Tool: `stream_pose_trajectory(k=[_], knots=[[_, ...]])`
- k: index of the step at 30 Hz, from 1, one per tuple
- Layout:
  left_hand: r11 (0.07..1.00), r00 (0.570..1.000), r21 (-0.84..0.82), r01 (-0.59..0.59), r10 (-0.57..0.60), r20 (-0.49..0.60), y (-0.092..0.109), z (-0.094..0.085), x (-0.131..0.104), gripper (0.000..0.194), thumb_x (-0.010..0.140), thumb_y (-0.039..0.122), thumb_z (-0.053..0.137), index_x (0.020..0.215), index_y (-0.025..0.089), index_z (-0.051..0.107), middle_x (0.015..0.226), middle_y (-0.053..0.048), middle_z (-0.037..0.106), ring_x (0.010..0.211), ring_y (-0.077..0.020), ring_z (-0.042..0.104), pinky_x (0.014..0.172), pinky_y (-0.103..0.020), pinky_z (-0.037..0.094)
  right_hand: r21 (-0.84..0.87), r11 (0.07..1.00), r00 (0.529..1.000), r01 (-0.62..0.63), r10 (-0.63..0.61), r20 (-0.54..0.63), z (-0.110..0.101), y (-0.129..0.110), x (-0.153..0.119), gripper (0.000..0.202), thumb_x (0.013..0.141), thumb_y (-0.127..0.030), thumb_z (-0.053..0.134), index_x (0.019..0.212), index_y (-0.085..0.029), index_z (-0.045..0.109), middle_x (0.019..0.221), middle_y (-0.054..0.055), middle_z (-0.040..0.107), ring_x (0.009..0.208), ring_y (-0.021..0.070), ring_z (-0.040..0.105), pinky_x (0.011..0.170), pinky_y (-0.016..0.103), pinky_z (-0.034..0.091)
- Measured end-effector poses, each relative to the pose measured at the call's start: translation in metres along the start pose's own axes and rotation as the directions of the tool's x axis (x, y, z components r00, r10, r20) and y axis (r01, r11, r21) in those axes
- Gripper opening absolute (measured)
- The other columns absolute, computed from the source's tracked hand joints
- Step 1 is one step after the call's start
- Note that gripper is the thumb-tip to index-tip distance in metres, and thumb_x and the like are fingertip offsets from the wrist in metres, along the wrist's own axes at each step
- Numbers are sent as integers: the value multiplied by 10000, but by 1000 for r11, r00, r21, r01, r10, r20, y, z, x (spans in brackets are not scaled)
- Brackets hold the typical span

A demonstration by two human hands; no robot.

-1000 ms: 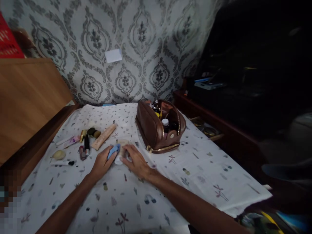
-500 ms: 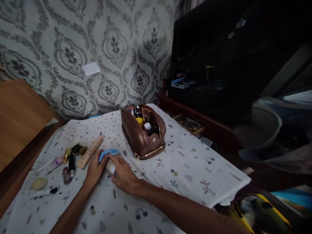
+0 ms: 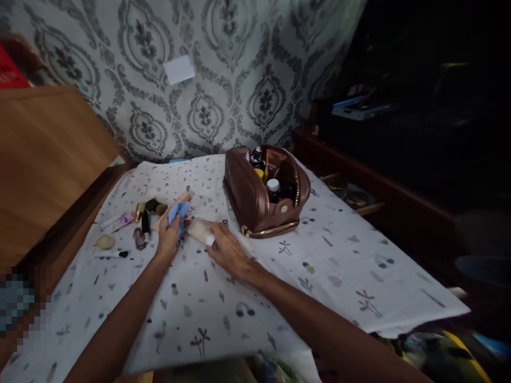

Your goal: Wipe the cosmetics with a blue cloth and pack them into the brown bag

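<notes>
My left hand (image 3: 169,237) is closed on a bunched blue cloth (image 3: 179,214). Just to its right, my right hand (image 3: 227,247) grips a beige tube with a white cap (image 3: 199,232), the cap end toward my palm. A small gap seems to part cloth and tube. Behind my left hand lies a long beige tube (image 3: 181,199), partly hidden by the cloth. Beyond my right hand stands a brown toiletry bag (image 3: 249,198), unzipped, with several bottles and tubes inside; a white-capped bottle (image 3: 273,187) is nearest.
Left of my hands lie several cosmetics: a dark tube (image 3: 146,226), a beige sponge (image 3: 104,242) and a brush (image 3: 112,255). A patterned white cloth (image 3: 339,282) covers the table. A wooden panel (image 3: 51,159) rises at left, and a patterned wall (image 3: 223,80) stands behind.
The blue cloth has come away from the beige tube, and my hands have moved slightly apart. My head view has shifted, so the scene sits further right and higher.
</notes>
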State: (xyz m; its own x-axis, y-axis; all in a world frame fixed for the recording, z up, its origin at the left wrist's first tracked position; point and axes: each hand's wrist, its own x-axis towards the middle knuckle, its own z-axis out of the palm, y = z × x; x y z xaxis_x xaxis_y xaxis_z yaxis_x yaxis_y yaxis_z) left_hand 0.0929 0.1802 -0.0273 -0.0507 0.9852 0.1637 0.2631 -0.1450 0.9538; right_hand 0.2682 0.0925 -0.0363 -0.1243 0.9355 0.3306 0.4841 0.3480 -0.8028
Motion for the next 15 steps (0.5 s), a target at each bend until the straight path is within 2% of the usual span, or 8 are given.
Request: stream_pose_trajectory(k=[2, 3, 5, 6, 8, 9, 12, 15], knots=[[997, 997, -45, 70, -71, -21, -1, -2, -1, 531, 837, 496, 531, 1248, 159, 543, 948, -79, 697, 704, -178, 681, 486, -227, 433, -16, 1000, 1000, -3, 3, -5, -1, 0, 0, 628, 785, -79, 586, 1392, -201, 481, 1264, 119, 563, 1170, 247, 562, 1031, 433, 470], [998, 999, -32, 48, -48, -20, -1, -2, -2, 504, 836, 487, 544, 1230, 172, 555, 969, -75, 697, 728, -178, 684, 521, -236, 464, -31, 1000, 1000, -4, 3, -7, -1, 0, 0, 620, 789, -83, 586, 1391, -195, 482, 1261, 121, 564, 1162, 246, 564, 1027, 429, 472], [994, 996, 65, -87, 86, 16, 2, -4, -6, 418, 855, 455, 544, 1172, 188, 597, 1058, -80, 699, 875, -198, 692, 716, -292, 547, -72, 997, 1000, -7, 7, 4, -1, -1, -1, 611, 795, -95, 599, 1391, -169, 481, 1263, 137, 565, 1160, 256, 559, 1025, 431, 472], [978, 986, 126, -165, 162, 38, 4, -5, -8, 379, 867, 436, 532, 1142, 190, 616, 1103, -85, 698, 969, -214, 682, 841, -332, 548, -97, 995, 1000, -6, 7, 14, -1, -1, -2, 608, 795, -100, 609, 1387, -159, 482, 1260, 145, 567, 1160, 264, 556, 1027, 439, 469], [928, 955, 225, -297, 284, 88, 6, -5, -11, 345, 876, 387, 501, 1119, 185, 639, 1191, -97, 685, 1139, -246, 628, 1029, -405, 480, -144, 990, 999, 11, -6, 33, -1, -2, -3, 585, 794, -102, 625, 1362, -164, 500, 1239, 144, 579, 1160, 277, 550, 1030, 454, 462], [904, 939, 255, -342, 324, 112, 7, -5, -11, 346, 872, 361, 484, 1121, 182, 644, 1213, -100, 681, 1181, -255, 607, 1072, -431, 450, -163, 986, 999, 22, -16, 41, -1, -2, -3, 561, 797, -100, 626, 1341, -175, 515, 1216, 136, 591, 1153, 278, 552, 1025, 456, 462], [852, 898, 296, -433, 380, 220, 7, -2, -11, 331, 842, 307, 455, 1054, 187, 679, 1136, -91, 711, 1134, -259, 627, 1083, -467, 443, -186, 982, 999, 26, -21, 32, -2, -3, -3, 477, 814, -93, 610, 1277, -195, 554, 1142, 111, 625, 1106, 268, 574, 991, 437, 475], [832, 875, 308, -462, 372, 309, 7, 0, -8, 306, 827, 312, 460, 955, 187, 709, 1011, -85, 737, 1032, -261, 660, 1038, -473, 482, -119, 993, 999, -15, 10, -38, -6, -6, 0, 439, 826, -115, 615, 1257, -186, 575, 1154, 119, 638, 1087, 260, 594, 987, 419, 482]])
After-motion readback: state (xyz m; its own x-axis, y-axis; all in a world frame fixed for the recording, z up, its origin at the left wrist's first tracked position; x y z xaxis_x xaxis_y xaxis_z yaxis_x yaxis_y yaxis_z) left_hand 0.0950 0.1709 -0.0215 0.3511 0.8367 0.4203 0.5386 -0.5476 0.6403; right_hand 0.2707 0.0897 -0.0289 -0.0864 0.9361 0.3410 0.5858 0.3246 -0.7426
